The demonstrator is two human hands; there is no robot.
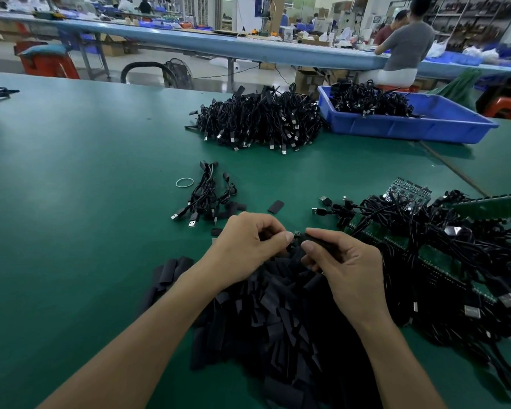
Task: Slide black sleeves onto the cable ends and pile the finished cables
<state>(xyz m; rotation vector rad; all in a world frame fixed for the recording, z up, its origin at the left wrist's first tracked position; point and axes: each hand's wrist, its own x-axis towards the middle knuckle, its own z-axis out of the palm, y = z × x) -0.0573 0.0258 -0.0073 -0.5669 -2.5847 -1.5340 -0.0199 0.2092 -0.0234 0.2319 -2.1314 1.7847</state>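
Our left hand [248, 243] pinches a cable end [297, 233], and our right hand [347, 270] pinches a black sleeve [319, 240] touching it. Both are above the sleeve heap [278, 326] at the desk [71, 202]'s near edge. Finished cables [257, 119] are piled near the far edge, beside a blue bin [410, 128].

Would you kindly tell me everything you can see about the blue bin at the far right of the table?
The blue bin is a shallow rectangular tray, seemingly moulded plastic, with ribbed outer walls and a rolled rim. It sits flat on the green table, near its far edge. Coiled black cables fill its left part; the bigger cable pile lies just left of it.
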